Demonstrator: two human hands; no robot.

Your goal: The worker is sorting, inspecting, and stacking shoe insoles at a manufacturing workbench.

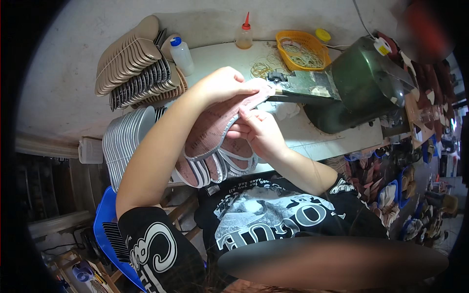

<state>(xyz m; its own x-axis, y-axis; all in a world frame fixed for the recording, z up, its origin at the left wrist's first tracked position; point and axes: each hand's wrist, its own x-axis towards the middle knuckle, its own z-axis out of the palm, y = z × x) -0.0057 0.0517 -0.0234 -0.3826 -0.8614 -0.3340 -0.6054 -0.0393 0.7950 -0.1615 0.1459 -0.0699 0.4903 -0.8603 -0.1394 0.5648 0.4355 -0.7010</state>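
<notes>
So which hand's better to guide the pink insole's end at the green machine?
Probably the left hand: it holds the pink insole near the end by the green machine; the right hand grips the edge farther back.

A harsh white light burns out the front end of the pink sole (210,129) and leaves glints on the green machine (359,83), while the table (215,58) is evenly bright and the lower left sinks into shadow. Fisheye curvature bends edges toward the black rim. A red shape (427,34) at upper right is out of focus, and a smooth blur smears the bottom.
</notes>
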